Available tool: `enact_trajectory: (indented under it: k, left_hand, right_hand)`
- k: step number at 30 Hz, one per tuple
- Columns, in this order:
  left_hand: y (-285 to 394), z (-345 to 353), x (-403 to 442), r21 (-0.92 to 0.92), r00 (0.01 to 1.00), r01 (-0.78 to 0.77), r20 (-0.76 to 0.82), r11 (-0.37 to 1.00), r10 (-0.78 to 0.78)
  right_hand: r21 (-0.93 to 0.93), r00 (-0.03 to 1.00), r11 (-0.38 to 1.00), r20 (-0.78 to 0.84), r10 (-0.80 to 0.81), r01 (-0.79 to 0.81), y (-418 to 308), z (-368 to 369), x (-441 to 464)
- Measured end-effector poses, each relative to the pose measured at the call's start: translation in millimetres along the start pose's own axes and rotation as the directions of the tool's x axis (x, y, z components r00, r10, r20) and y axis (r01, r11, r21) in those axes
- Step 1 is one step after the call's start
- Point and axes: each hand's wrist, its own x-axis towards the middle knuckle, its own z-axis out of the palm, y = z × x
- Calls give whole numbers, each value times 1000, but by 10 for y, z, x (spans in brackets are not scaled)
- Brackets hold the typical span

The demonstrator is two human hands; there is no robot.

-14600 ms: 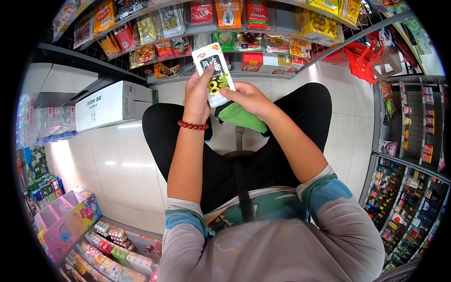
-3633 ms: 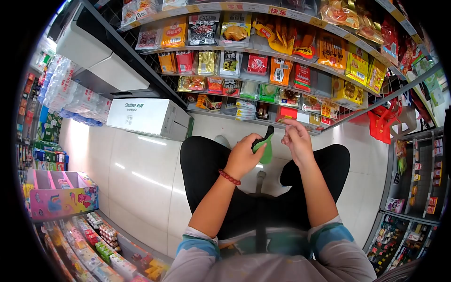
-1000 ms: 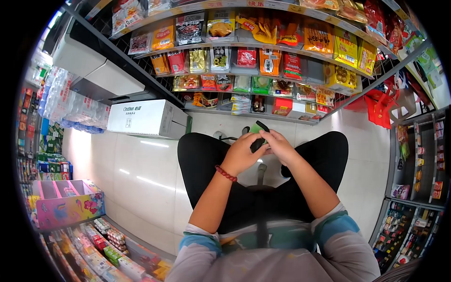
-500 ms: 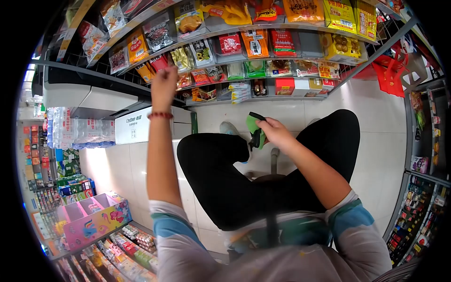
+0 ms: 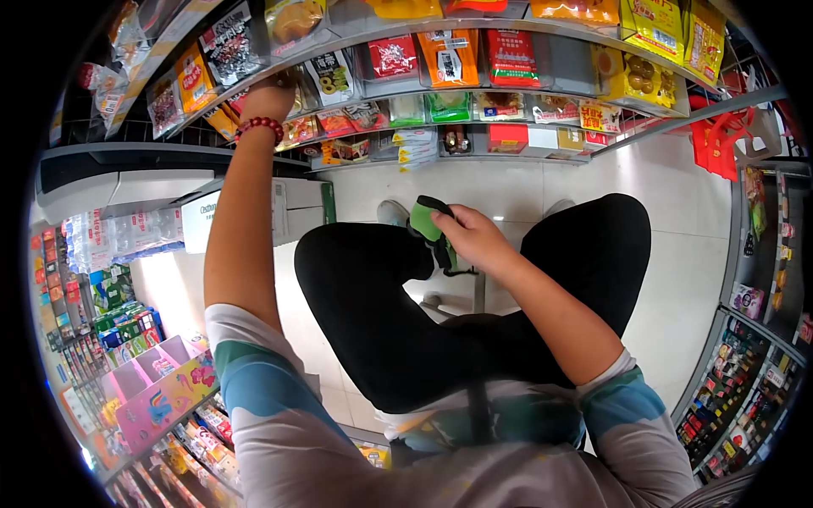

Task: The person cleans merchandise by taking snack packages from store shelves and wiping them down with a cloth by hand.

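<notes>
My left hand (image 5: 269,97), with a red bead bracelet at its wrist, reaches into the middle shelf row (image 5: 373,91) among snack packets. The shelf edge and packets hide most of its fingers. An orange packet (image 5: 195,78) is on its left, and a black-and-white packet (image 5: 332,76) is on its right. Above my lap, my right hand (image 5: 474,240) is closed around a green-and-black item (image 5: 428,222) with dark strap-like parts, whose kind I cannot make out.
Tiers of bagged snacks curve across the top. A white carton (image 5: 201,222) and wrapped bottles (image 5: 110,237) stand at left, near a pink divided box (image 5: 165,381). My bent knees (image 5: 356,271) are below the shelf. Red bags (image 5: 716,144) hang at right.
My left hand has moved forward and left, in among the packets. My right hand still grips the green-and-black item, now slightly further left and turned. The view has shifted toward the shelf.
</notes>
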Motion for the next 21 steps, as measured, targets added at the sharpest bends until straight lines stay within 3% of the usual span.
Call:
enact_trajectory:
  k: [1,2,4,5,6,9,11,12,14,15,16,18,20,21]
  left_hand:
    - [157,-105,-68,29,1000,8,-12,1000,-8]
    - [127,-143,-73,1,996,42,80,999,-42]
    - [26,-135,-38,106,998,7,65,994,-14]
    - [-67,-118,-58,46,998,-55,-23,997,56]
    - [-74,-134,-91,26,997,60,-40,998,-59]
    - [-117,-158,-205,-70,996,82,-36,994,-84]
    - [-143,-84,-273,-363,918,269,-185,892,-351]
    - [-92,-127,-323,-365,917,270,-183,891,-353]
    - [-16,-256,-489,-749,779,480,125,457,-614]
    - [190,-364,-685,-837,776,416,123,355,-618]
    - [148,-378,-832,-839,776,415,125,353,-618]
    - [84,-410,-1093,-911,763,357,157,208,-627]
    - [301,-582,-1397,-931,704,339,153,138,-693]
    - [221,-541,-1562,-947,723,312,182,80,-666]
  right_hand:
    - [0,1000,1000,-20,-8,8,-3,-12,23]
    - [-4,1000,1000,-14,5,-5,-5,-24,40]
    - [-36,999,999,-36,-28,27,-23,-37,73]
    - [-35,999,999,-49,-19,18,-53,-40,73]
    - [-40,999,999,-41,-12,10,-68,-37,75]
    - [145,998,989,-63,7,2,-18,-40,106]
    - [179,995,984,-97,3,15,72,-85,136]
    - [217,990,976,-137,-7,37,95,-108,152]
    - [273,979,955,-195,-60,113,143,-147,164]
    - [319,983,945,-183,-11,70,-22,-201,79]
    - [365,985,931,-171,38,27,-173,-253,-17]
    - [463,995,886,-97,25,23,-276,-364,-175]
    - [654,989,752,42,-139,77,-283,-442,-302]
    - [629,988,776,83,-128,48,-307,-469,-377]
